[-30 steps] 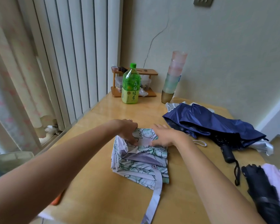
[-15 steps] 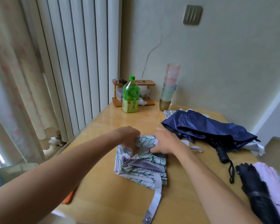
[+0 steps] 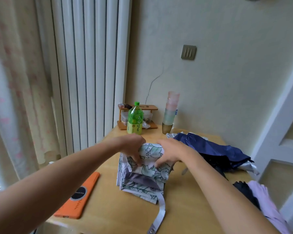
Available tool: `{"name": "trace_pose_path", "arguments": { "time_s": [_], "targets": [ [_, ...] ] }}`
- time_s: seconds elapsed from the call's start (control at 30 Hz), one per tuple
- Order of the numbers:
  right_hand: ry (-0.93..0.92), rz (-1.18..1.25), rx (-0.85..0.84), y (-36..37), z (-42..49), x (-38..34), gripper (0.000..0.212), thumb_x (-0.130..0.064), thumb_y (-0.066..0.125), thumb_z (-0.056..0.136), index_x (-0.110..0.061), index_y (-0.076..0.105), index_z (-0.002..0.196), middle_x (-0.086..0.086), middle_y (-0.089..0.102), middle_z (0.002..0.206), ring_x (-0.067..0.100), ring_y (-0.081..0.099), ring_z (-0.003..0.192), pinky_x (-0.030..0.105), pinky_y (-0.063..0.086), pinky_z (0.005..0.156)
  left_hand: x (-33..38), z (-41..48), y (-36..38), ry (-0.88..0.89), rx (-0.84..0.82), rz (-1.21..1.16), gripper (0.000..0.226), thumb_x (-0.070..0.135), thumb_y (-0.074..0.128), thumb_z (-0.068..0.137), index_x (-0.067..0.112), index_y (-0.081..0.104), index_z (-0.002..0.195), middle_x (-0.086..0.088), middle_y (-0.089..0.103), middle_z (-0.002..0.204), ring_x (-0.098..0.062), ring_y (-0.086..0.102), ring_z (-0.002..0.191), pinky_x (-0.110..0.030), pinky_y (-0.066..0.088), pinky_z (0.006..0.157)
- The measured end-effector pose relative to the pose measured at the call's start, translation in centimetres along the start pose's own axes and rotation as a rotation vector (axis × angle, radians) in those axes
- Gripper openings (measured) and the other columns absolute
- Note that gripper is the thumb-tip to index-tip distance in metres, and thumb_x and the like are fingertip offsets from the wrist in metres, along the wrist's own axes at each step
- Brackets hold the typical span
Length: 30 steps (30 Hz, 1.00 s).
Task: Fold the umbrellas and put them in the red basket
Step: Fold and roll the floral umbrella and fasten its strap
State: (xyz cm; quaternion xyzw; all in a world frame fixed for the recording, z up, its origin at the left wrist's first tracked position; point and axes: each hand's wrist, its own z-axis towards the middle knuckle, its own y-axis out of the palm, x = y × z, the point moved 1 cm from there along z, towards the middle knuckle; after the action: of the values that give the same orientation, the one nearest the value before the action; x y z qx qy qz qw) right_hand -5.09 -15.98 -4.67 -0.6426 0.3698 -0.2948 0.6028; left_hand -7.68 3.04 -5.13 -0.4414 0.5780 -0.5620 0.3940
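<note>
Bunching floral umbrella (image 3: pixel 147 174) higher than before: left hand (image 3: pixel 131 148), right hand (image 3: pixel 170 152).

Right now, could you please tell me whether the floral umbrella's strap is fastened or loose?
Loose: the strap trails from the folded floral umbrella across the table, its snap end lying free.

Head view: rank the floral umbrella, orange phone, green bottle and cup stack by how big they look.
1. floral umbrella
2. orange phone, which lies nearer the camera and so looks larger
3. green bottle and cup stack: these look alike, so they are not ranked.
</note>
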Motion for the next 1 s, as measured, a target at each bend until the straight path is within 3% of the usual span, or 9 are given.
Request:
{"name": "trace_pose_path", "arguments": {
  "time_s": [0.13,0.17,0.27,0.4,0.47,0.57,0.7,0.83,1.0],
  "targets": [
    [0.039,0.113,-0.156,-1.9,-1.5,-0.1,0.089,-0.069,0.080,0.072,-0.018,0.052,0.139,0.000,0.057,0.136,0.025,0.056,0.122,0.033,0.046,0.093,0.5,-0.8,-1.0,0.061,0.078,0.107,0.054,0.043,0.090,0.069,0.017,0.063,0.107,0.000,0.069,0.097,-0.021,0.062,0.088,-0.036,0.056,0.079],
    [0.057,0.162,-0.224,-2.1,-1.7,0.1,0.086,-0.073,0.076,0.073,-0.022,0.054,0.140,-0.004,0.057,0.139,0.024,0.056,0.127,0.033,0.045,0.098,0.6,-1.0,-1.1,0.079,0.098,0.137,0.053,0.043,0.089,0.070,0.018,0.062,0.108,0.000,0.069,0.096,-0.020,0.062,0.088,-0.036,0.056,0.079],
    [0.055,0.361,-0.410,-1.7,-1.9,0.6,0.048,-0.072,0.072,0.079,-0.037,0.066,0.111,-0.012,0.072,0.115,0.020,0.068,0.114,0.029,0.051,0.091,0.7,-1.6,-1.5,0.130,0.162,0.192,0.051,0.042,0.088,0.072,0.020,0.061,0.110,0.002,0.069,0.096,-0.018,0.061,0.085,-0.034,0.053,0.076],
    [0.159,0.568,-0.531,-0.7,-2.4,0.9,0.077,-0.081,0.066,0.074,-0.019,0.069,0.119,0.005,0.077,0.108,0.023,0.074,0.094,0.035,0.062,0.077,0.6,-1.9,-0.9,0.167,0.169,0.211,0.050,0.042,0.088,0.072,0.021,0.060,0.108,0.002,0.070,0.095,-0.019,0.063,0.083,-0.038,0.055,0.076],
    [0.245,0.677,-0.508,-0.1,-2.5,1.4,0.093,-0.094,0.050,0.068,-0.018,0.072,0.118,0.006,0.078,0.107,0.020,0.075,0.087,0.033,0.060,0.073,0.6,-1.9,-0.6,0.179,0.170,0.217,0.049,0.043,0.088,0.071,0.022,0.059,0.105,0.003,0.070,0.093,-0.018,0.062,0.081,-0.038,0.055,0.074],
    [0.326,0.864,-0.475,1.0,-2.3,2.6,0.123,-0.108,0.034,0.057,-0.020,0.065,0.137,0.014,0.069,0.131,0.029,0.070,0.108,0.041,0.056,0.097,0.3,-2.0,-0.7,0.182,0.195,0.193,0.048,0.040,0.088,0.073,0.021,0.059,0.106,0.003,0.069,0.095,-0.017,0.060,0.081,-0.038,0.055,0.076],
    [0.343,0.888,-0.487,1.7,-2.3,2.8,0.135,-0.112,0.031,0.050,-0.007,0.072,0.124,0.025,0.068,0.127,0.039,0.068,0.103,0.047,0.056,0.099,0.0,-1.8,-0.4,0.180,0.165,0.184,0.053,0.045,0.088,0.071,0.022,0.059,0.109,0.005,0.068,0.095,-0.017,0.061,0.082,-0.038,0.056,0.077],
    [0.293,0.843,-0.360,1.5,-2.0,3.0,0.126,-0.109,0.035,0.055,-0.005,0.074,0.114,0.023,0.072,0.106,0.031,0.068,0.081,0.038,0.059,0.069,-0.2,-2.0,0.5,0.140,0.051,0.099,0.056,0.049,0.086,0.072,0.024,0.057,0.112,0.005,0.069,0.102,-0.017,0.063,0.091,-0.033,0.056,0.080],
    [0.308,0.739,-0.382,0.7,-2.9,2.3,0.102,-0.103,0.033,0.068,-0.018,0.077,0.105,0.014,0.078,0.093,0.027,0.068,0.064,0.036,0.061,0.070,-0.3,-1.8,0.8,0.085,-0.020,0.013,0.054,0.046,0.087,0.072,0.025,0.058,0.111,0.004,0.070,0.106,-0.019,0.064,0.097,-0.030,0.053,0.077]
  ]
}}
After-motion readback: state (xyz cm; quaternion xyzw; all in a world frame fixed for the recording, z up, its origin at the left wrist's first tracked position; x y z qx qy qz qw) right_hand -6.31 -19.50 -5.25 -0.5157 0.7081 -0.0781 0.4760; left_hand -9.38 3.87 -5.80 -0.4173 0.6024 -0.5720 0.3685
